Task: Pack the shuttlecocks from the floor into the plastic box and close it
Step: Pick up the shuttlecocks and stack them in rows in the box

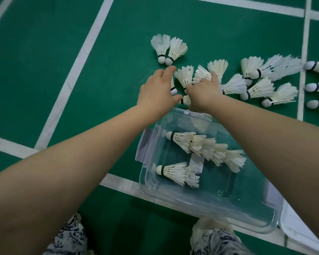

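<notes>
Green court floor (44,52), white lines. The clear plastic box (173,198) sits open just behind both hands, with stacked shuttlecocks (201,146) inside. The left hand (157,91) stretches its fingers over a loose shuttlecock (173,91); can't tell if it grips. The right hand (203,92) has its fingers curled round white feathers (201,75). More scattered shuttlecocks (261,87) lie to their right.

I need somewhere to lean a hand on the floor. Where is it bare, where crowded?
Bare: the green court floor left of the diagonal white line, and between that line and the left hand. Crowded: beyond the clear plastic box, white feather shuttlecocks lie around the right hand and rightwards.
</notes>
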Tool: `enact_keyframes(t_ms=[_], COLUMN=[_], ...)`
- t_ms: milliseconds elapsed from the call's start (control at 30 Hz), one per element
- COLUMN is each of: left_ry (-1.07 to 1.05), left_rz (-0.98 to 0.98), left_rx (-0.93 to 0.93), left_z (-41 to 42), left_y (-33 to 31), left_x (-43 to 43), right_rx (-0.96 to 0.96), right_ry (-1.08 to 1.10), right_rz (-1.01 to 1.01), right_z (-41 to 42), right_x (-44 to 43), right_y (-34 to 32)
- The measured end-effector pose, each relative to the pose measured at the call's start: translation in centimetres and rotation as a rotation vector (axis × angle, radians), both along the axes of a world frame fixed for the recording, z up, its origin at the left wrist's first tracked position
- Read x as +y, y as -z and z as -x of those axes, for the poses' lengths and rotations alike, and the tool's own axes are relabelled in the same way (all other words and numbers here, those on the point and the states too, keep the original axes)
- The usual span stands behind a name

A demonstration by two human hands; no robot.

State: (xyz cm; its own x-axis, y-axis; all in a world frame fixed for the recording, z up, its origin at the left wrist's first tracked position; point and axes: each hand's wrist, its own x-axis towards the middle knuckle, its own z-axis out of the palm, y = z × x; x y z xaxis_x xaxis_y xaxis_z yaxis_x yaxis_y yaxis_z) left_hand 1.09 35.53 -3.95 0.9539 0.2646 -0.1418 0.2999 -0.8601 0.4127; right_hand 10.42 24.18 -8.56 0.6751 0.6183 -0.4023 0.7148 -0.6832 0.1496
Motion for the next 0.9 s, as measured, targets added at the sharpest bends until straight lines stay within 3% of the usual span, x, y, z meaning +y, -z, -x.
enact_keyframes(t_ms=[300, 400, 533, 700, 900], left_ry=[0.128, 0.122, 0.169, 0.258, 0.336], left_rz=[-0.014, 0.018, 0.102, 0.152, 0.085], left_rx=[-0.113, -0.226, -0.242, -0.095, 0.192], left_z=[1.7, 3.1, 5.7, 9.0, 10.8], left_y=[-2.0, -3.0, -3.3, -1.2, 1.1], left_x=[-1.9, -3.7, -6.0, -7.7, -8.5], right_rx=[-0.143, -0.105, 0.07, 0.337, 0.263], right_ry=[0.253, 0.286, 0.329, 0.381, 0.353], right_rz=[-0.48, -0.546, -0.598, -0.498, -0.259], right_z=[4.4, 6.6, 9.8, 13.3, 15.0], right_x=[-3.9, -6.1, -9.1, -12.2, -14.3], right_y=[-7.5, -10.2, -12.4, -9.8, -6.0])
